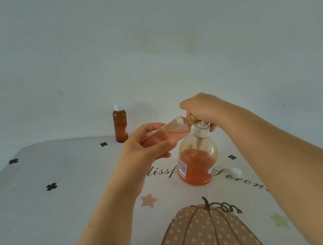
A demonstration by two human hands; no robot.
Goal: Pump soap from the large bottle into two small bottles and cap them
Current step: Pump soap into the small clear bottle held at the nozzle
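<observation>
The large clear bottle [198,159], about half full of orange soap, stands on the table with a white pump on top. My right hand [203,109] is curled over the pump head, covering the spout. My left hand [149,147] holds a small clear bottle [170,130] tilted almost on its side, its open mouth up against the spout under my right hand. A little soap shows near its neck. A second small bottle [120,125], brown with a white cap on, stands upright at the table's far edge. A loose white cap [235,171] lies right of the large bottle.
The table wears a white cloth [64,211] printed with a dotted pumpkin, stars, black clovers and script lettering. A plain pale wall rises right behind the far edge. At the far right edge of view is a dark object, too cut off to name.
</observation>
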